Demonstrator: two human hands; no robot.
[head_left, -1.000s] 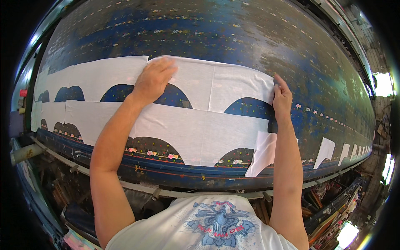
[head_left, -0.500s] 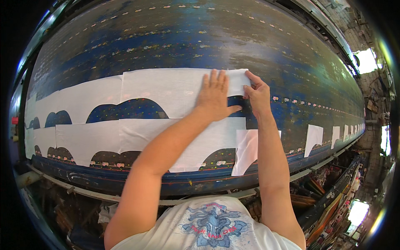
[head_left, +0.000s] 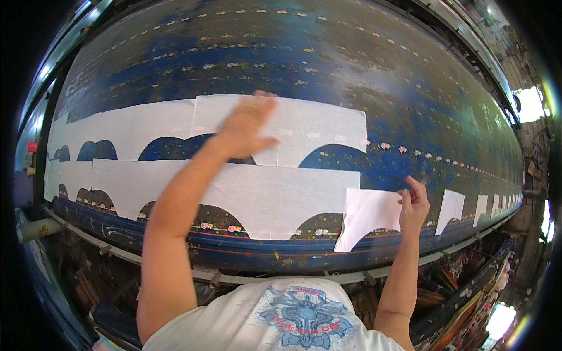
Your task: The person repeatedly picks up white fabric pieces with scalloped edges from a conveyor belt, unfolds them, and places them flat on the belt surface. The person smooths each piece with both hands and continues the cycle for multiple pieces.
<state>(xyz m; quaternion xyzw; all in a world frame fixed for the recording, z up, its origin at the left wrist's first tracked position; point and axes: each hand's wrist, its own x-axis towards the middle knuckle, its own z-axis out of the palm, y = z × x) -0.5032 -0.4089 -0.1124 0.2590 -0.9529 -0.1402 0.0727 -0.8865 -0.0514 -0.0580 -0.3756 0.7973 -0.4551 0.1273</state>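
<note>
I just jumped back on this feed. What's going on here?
A person is working bare-handed with white cut fabric at a long blue-and-dark table. The open left hand is over a far-row piece; blur hides whether it touches. The right hand is at the right edge of a smaller piece, contact unclear. A near-row piece lies flat, and more small pieces sit along the near edge, rightward.

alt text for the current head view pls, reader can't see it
A person's left hand, blurred, is spread over the farther of two rows of white curved-cut fabric panels on a long, speckled blue-and-grey table. The right hand is at the right edge of a smaller white fabric piece.
</note>
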